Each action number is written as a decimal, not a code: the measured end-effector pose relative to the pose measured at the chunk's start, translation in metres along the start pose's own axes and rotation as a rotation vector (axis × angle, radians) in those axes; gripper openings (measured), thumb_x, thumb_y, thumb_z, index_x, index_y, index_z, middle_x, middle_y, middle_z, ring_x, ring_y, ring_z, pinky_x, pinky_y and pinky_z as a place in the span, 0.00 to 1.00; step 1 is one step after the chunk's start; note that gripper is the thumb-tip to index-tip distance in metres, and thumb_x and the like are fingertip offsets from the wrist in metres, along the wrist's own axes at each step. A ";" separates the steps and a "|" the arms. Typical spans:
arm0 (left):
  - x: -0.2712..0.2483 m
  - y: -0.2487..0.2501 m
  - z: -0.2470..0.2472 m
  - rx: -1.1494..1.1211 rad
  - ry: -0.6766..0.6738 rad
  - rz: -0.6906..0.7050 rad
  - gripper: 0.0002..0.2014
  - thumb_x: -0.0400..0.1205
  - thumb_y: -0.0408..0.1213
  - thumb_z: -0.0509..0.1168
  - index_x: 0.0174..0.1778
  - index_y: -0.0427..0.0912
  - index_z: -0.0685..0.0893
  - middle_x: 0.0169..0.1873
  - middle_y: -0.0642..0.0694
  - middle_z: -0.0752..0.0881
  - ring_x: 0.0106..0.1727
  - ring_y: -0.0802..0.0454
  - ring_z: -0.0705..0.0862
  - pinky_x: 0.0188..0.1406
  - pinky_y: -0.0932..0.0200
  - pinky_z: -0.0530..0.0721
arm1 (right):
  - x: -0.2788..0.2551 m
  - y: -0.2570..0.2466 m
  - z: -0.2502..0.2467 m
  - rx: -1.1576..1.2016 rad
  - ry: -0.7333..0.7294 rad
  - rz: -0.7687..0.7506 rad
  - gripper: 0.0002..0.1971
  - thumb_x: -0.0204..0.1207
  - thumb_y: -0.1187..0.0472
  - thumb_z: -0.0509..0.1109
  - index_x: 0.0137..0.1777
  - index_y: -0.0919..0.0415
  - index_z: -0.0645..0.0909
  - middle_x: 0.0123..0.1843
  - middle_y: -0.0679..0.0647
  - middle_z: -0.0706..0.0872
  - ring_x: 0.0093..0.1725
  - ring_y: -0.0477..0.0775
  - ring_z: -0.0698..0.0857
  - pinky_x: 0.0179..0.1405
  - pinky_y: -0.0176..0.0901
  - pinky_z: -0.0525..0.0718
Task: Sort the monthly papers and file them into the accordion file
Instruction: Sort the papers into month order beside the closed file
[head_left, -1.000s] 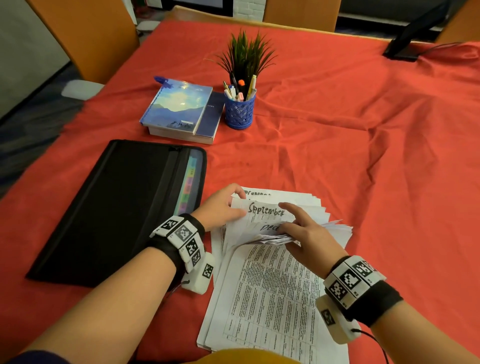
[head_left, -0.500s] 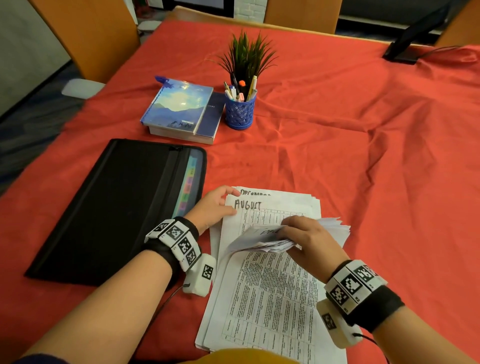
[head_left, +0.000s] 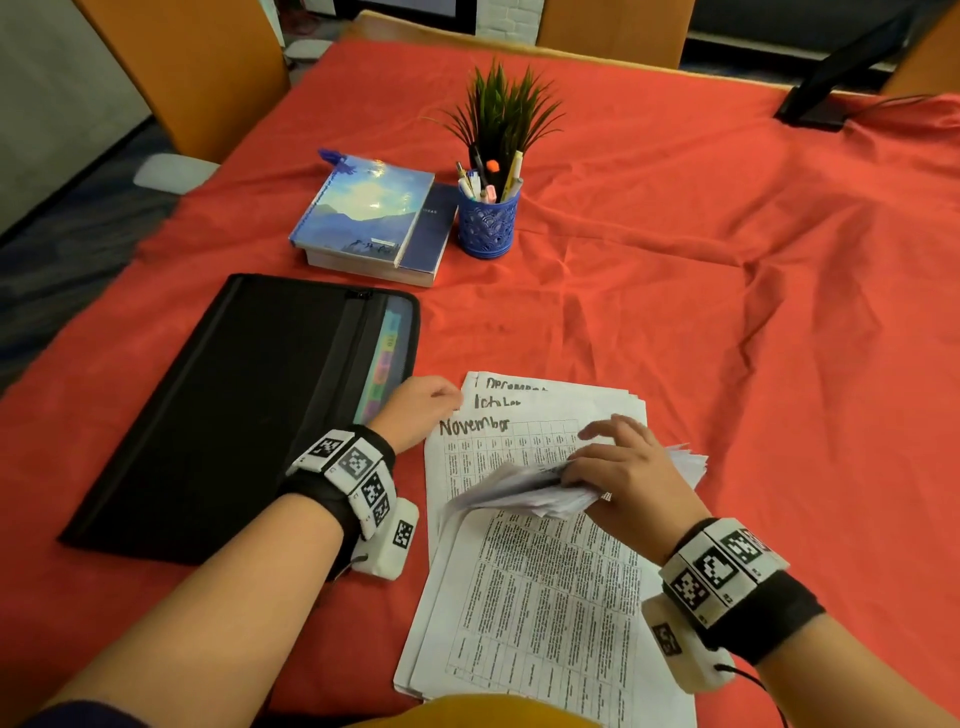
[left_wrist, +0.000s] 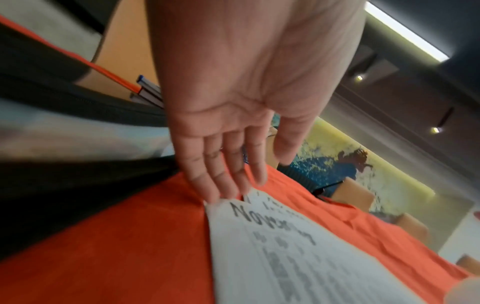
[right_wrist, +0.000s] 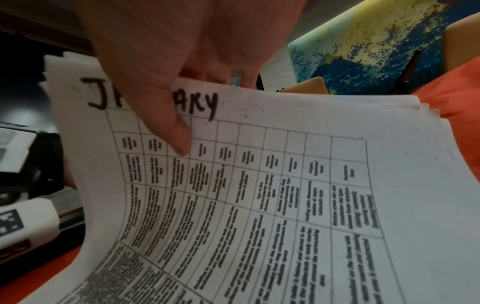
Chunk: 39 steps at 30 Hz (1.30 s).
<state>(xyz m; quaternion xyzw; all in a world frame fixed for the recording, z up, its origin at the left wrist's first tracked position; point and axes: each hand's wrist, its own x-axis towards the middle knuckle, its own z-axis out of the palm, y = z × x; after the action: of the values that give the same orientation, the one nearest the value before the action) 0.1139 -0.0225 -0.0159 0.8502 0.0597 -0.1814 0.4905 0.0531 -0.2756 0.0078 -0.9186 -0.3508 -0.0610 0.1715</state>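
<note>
A stack of monthly papers (head_left: 540, 587) lies lengthwise toward the person beside the closed black accordion file (head_left: 249, 410), its upper sheets bent back and gripped by the right hand (head_left: 623, 478), the flat-fingered left hand (head_left: 421, 410) steadying the "November" sheet (head_left: 498, 441); sorting apparently continues, filing needs the file opened.

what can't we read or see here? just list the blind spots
- Folded-back sheets, head view: their month headings, hidden under the right hand.
- January sheet, right wrist view: thumb covers the heading's middle letters.
- Accordion file tabs, head view: labels too small.
- November sheet, left wrist view: table text blurred.
</note>
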 end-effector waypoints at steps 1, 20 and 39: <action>0.003 -0.005 0.001 0.155 0.015 0.004 0.09 0.82 0.35 0.63 0.53 0.36 0.86 0.48 0.47 0.86 0.53 0.50 0.81 0.48 0.60 0.78 | -0.001 -0.001 -0.001 0.050 -0.036 -0.014 0.06 0.65 0.61 0.66 0.38 0.54 0.85 0.38 0.44 0.87 0.47 0.52 0.82 0.51 0.48 0.80; -0.012 0.020 0.011 -0.040 -0.270 0.208 0.05 0.78 0.34 0.70 0.42 0.50 0.83 0.34 0.42 0.79 0.32 0.54 0.75 0.35 0.60 0.77 | 0.009 0.001 -0.010 0.150 -0.068 0.044 0.16 0.59 0.75 0.73 0.44 0.57 0.84 0.74 0.61 0.73 0.40 0.50 0.85 0.38 0.34 0.76; 0.030 -0.007 0.015 0.468 -0.007 0.113 0.11 0.75 0.33 0.67 0.54 0.42 0.81 0.56 0.44 0.75 0.56 0.45 0.78 0.59 0.55 0.76 | -0.005 0.000 -0.009 0.150 -0.068 0.052 0.17 0.59 0.70 0.69 0.46 0.51 0.78 0.46 0.51 0.83 0.34 0.55 0.84 0.32 0.37 0.80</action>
<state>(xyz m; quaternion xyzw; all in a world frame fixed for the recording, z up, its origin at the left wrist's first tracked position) 0.1362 -0.0342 -0.0399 0.9421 -0.0334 -0.1655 0.2897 0.0498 -0.2820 0.0151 -0.9134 -0.3361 0.0011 0.2295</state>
